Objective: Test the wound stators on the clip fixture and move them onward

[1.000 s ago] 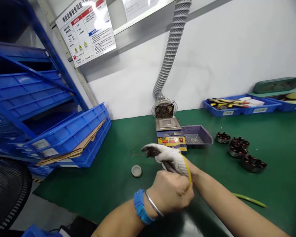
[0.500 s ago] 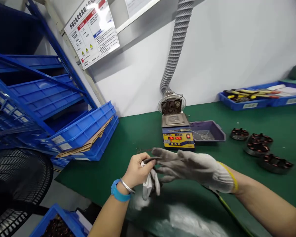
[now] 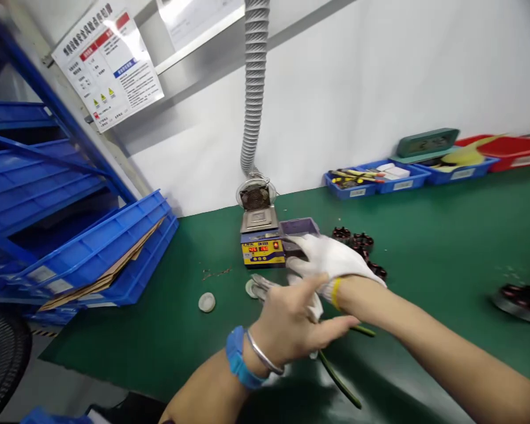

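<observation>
My left hand [image 3: 291,321] is bare, with a blue band and a silver bangle at the wrist. Its thumb and a finger are spread, and it overlaps a loose white and grey glove [image 3: 265,285]; its hold on the glove is unclear. Just beyond it, my right hand [image 3: 329,256] wears a white glove with a yellow cuff, blurred, fingers stretched toward the purple tray [image 3: 302,227]. A heating unit [image 3: 262,252] with a red display stands behind the hands. Green-handled pliers [image 3: 342,383] lie partly hidden beneath them.
Dark ring-shaped parts [image 3: 363,240] sit right of the tray, another [image 3: 523,301] at far right. Two round pale discs, one [image 3: 206,302] fully visible, lie left. Blue bins [image 3: 115,253] stand at left, and small blue trays [image 3: 401,184] along the wall. A grey hose [image 3: 255,88] hangs above.
The view has swung right. My left hand has gone from pinching glove fabric to having its thumb and finger spread, and now crosses in front of my gloved right hand. Pale discs have come into view.
</observation>
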`<state>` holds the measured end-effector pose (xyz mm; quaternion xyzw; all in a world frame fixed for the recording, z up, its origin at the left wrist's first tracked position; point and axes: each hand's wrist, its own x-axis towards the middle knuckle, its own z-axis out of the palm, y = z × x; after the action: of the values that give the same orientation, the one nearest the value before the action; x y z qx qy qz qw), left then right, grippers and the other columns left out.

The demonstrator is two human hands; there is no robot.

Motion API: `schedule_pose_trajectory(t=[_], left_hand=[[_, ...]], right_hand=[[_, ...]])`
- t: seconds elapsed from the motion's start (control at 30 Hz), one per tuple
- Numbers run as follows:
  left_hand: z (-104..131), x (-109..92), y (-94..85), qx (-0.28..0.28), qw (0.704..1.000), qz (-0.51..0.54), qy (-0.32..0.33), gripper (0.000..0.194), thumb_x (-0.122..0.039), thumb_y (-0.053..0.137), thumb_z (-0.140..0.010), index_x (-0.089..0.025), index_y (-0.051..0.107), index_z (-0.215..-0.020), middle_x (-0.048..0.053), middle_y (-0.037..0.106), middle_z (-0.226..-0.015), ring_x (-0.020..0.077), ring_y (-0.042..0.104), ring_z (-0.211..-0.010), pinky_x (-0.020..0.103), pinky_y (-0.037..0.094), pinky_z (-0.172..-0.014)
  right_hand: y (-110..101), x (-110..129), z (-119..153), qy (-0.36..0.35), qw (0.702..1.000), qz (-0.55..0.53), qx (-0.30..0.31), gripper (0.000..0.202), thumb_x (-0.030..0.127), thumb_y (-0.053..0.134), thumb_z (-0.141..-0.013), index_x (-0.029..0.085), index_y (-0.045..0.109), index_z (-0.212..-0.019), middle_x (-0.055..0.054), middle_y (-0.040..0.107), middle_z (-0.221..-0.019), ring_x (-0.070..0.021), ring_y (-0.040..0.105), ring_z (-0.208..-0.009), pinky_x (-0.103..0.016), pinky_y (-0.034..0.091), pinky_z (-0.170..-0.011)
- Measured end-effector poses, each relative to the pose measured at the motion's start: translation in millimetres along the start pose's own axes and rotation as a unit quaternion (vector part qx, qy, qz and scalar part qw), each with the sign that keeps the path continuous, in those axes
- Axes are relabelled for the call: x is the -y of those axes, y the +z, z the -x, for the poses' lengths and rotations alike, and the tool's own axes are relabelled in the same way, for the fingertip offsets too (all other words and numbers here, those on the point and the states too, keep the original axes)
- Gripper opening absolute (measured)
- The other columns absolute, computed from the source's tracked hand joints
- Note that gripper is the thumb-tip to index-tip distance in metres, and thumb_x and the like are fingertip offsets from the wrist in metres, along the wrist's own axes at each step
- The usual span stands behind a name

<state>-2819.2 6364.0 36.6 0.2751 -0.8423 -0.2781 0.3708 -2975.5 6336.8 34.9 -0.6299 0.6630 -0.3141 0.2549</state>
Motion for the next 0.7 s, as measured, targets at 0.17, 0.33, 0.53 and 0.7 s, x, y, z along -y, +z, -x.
schedule_pose_trajectory(t=[0.17, 0.33, 0.53, 0.7], left_hand=[[-24, -5, 28.0, 0.024, 0.995, -0.099, -0.008, 0.021, -0.029, 0.052, -0.084, -0.018, 0.068, -0.092, 0.005, 0.069, -0.073, 0.0138, 0.060, -0.061, 0.024, 0.044, -0.060], [-47, 8, 33.8, 0.084, 0.988, -0.120, -0.040, 0.010, -0.025, 0.055, -0.076, -0.018, 0.061, -0.079, 0.000, 0.058, -0.060, 0.0129, 0.050, -0.055, 0.025, 0.036, -0.057], [-56, -1, 26.0, 0.210, 0.978, 0.000, -0.019, 0.013, -0.016, 0.051, -0.064, -0.019, 0.041, -0.057, -0.006, 0.034, -0.051, 0.0063, 0.029, -0.049, 0.022, 0.023, -0.050], [-59, -8, 15.6, 0.208, 0.972, 0.094, -0.050, 0.008, -0.022, 0.052, -0.064, -0.017, 0.047, -0.060, -0.006, 0.035, -0.051, 0.0052, 0.028, -0.048, 0.020, 0.022, -0.048]], right_hand=[[-27, 6, 6, 0.015, 0.924, 0.366, -0.108, 0.032, 0.027, 0.049, -0.087, 0.015, 0.064, -0.113, -0.020, 0.060, -0.106, -0.0388, 0.047, -0.115, -0.053, 0.035, -0.093], [-35, 9, 11, 0.047, 0.893, 0.432, -0.120, 0.032, 0.027, 0.047, -0.091, 0.015, 0.065, -0.114, -0.021, 0.059, -0.111, -0.0422, 0.043, -0.119, -0.052, 0.032, -0.091], [-36, -3, 4, -0.011, 0.905, 0.418, -0.077, 0.037, 0.045, 0.051, -0.091, 0.018, 0.070, -0.108, -0.019, 0.061, -0.117, -0.0377, 0.041, -0.123, -0.056, 0.029, -0.099], [-32, -5, -4, 0.019, 0.954, 0.295, -0.043, 0.043, 0.046, 0.050, -0.091, 0.017, 0.066, -0.118, -0.017, 0.066, -0.110, -0.0311, 0.059, -0.108, -0.047, 0.041, -0.097]])
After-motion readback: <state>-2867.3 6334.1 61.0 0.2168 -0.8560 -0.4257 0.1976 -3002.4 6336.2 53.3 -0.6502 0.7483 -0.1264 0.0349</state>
